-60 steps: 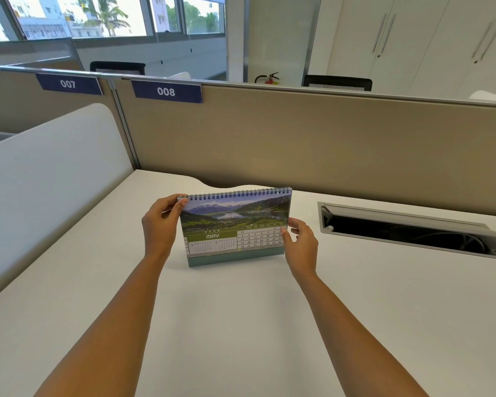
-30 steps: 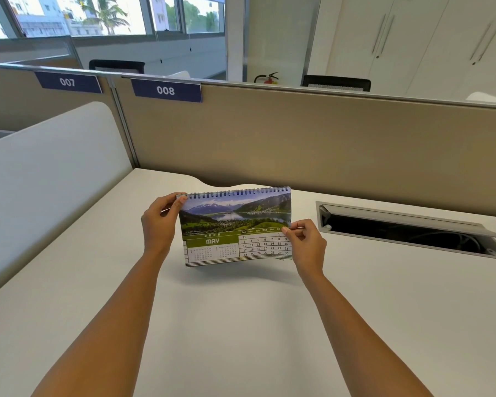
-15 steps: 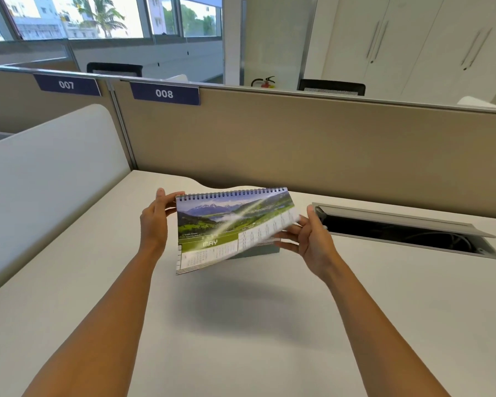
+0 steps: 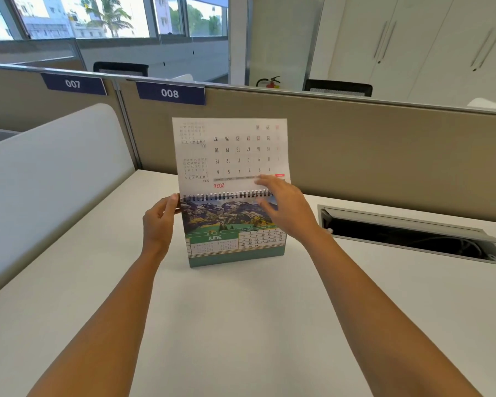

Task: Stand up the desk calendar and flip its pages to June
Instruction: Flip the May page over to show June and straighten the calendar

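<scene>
The desk calendar (image 4: 235, 239) stands upright on the white desk (image 4: 241, 325) on its teal base. Its front page shows a mountain photo and the word JUNE. One flipped page (image 4: 229, 150) sticks straight up above the spiral binding, its back printed with upside-down dates. My left hand (image 4: 159, 222) pinches the calendar's top left corner at the binding. My right hand (image 4: 287, 209) is blurred, fingers spread, against the right end of the binding and the raised page.
A beige partition (image 4: 370, 156) with labels 007 and 008 runs behind the desk. A white curved divider (image 4: 49, 173) walls the left side. An open cable hatch (image 4: 413, 233) is sunk in the desk at the right.
The MAY page has been lifted from the front and now stands vertical above the binding, which uncovers JUNE. My right hand has risen from the page's lower edge to the binding.
</scene>
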Demonstrator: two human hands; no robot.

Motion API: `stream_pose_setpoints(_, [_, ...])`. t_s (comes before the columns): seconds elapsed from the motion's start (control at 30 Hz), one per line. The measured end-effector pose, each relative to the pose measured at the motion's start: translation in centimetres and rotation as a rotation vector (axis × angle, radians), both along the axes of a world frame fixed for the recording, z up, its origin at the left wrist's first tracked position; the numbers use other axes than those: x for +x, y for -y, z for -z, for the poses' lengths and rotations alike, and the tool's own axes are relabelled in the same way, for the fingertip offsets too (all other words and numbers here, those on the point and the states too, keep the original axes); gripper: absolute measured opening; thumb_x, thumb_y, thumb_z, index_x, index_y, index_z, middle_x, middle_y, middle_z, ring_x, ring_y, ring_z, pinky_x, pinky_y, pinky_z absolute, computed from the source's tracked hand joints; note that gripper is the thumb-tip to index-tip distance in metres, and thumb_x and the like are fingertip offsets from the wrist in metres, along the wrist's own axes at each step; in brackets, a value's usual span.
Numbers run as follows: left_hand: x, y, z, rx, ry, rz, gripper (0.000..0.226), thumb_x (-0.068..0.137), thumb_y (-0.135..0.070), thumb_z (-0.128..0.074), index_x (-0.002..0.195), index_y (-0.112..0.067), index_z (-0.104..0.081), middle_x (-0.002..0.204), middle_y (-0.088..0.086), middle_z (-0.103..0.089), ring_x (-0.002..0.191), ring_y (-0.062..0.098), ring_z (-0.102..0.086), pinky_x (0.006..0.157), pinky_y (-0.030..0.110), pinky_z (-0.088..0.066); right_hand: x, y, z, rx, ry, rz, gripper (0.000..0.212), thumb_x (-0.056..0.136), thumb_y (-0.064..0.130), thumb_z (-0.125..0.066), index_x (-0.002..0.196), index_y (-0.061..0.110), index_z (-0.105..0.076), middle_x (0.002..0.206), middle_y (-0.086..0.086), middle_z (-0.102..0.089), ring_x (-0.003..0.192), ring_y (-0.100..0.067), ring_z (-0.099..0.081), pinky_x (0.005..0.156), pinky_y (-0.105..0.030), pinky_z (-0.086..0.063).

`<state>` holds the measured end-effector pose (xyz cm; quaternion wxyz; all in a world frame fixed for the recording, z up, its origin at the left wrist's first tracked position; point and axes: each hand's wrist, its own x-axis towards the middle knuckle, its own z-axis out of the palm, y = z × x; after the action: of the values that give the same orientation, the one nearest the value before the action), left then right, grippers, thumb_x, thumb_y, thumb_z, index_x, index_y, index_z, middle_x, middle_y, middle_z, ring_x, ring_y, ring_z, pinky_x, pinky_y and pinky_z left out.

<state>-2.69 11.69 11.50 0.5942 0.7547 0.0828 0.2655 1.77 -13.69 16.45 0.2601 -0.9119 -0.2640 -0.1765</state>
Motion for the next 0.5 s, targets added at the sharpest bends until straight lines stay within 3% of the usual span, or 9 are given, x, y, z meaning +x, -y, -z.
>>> stream_pose_setpoints(0.2, [0.3,-0.3,0.3,0.148,0.087,-0.072,0.029,0.089,-0.034,-0.053,0.109,-0.013,-0.056,0.101,0.001,-0.064,0.092,0.016,-0.061,0.067,0.011,-0.048,1.8,0.5,0.9,-0.199,0.051,0.031,0.035,0.088,0.036,-0.056,0.121,0.025,-0.051,0.121,0.001,-0.063,0.112,-0.02,-0.055,0.099,-0.038,-0.038])
stream_pose_setpoints(0.3, [0.2,-0.2,0.1,0.139,0.108,-0.083,0.032,0.087,-0.036,-0.055,0.111,-0.015,-0.052,0.099,0.001,-0.063,0.091,0.015,-0.06,0.067,0.013,-0.05,2.1,0.5,1.1,-0.237,0.056,0.039,0.035,0.088,0.037,-0.055,0.12,0.023,-0.05,0.119,0.0,-0.063,0.11,-0.021,-0.055,0.097,-0.038,-0.038])
stream_pose_setpoints(0.5, [0.3,-0.1,0.2,0.229,0.137,-0.099,0.029,0.088,-0.031,-0.055,0.106,-0.01,-0.065,0.106,0.011,-0.064,0.094,0.013,-0.057,0.07,0.015,-0.047,2.2,0.4,1.1,-0.243,0.027,0.044,0.032,0.089,0.035,-0.054,0.118,0.021,-0.051,0.121,0.0,-0.062,0.111,-0.022,-0.053,0.097,-0.037,-0.036])
